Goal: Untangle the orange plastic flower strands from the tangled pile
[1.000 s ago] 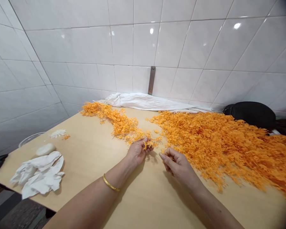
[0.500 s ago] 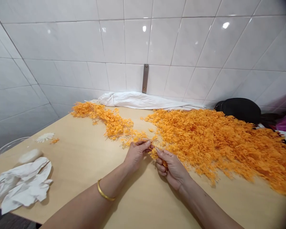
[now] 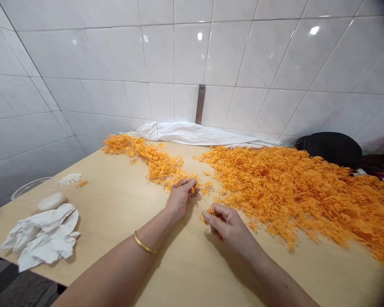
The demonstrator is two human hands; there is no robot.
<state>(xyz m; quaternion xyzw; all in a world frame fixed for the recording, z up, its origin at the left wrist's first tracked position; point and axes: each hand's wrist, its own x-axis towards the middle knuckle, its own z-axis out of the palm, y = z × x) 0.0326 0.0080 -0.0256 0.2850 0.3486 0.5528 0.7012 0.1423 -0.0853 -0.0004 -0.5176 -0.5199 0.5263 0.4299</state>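
A large heap of small orange florets (image 3: 294, 192) covers the right of the pale wooden table (image 3: 115, 204), and a thinner strip of them (image 3: 153, 160) runs toward the back left. My left hand (image 3: 181, 198) rests at the near end of that strip, its fingers pinching a small orange tuft. A gold bangle (image 3: 145, 242) circles my left wrist. My right hand (image 3: 225, 224) lies at the near edge of the big heap, with a few florets pinched between thumb and fingers.
Behind the table lie a white cloth roll (image 3: 192, 133) and a black bag (image 3: 329, 146), below a metal strip (image 3: 200, 104) on the tiled wall. Crumpled white tissue (image 3: 41, 236), a white lump (image 3: 52, 201), a white flower (image 3: 69, 179) and a glass bowl rim (image 3: 30, 187) sit left.
My hands have drawn apart after meeting over a tuft half a second ago. My right hand has moved down and to the right, holding a small piece of it.
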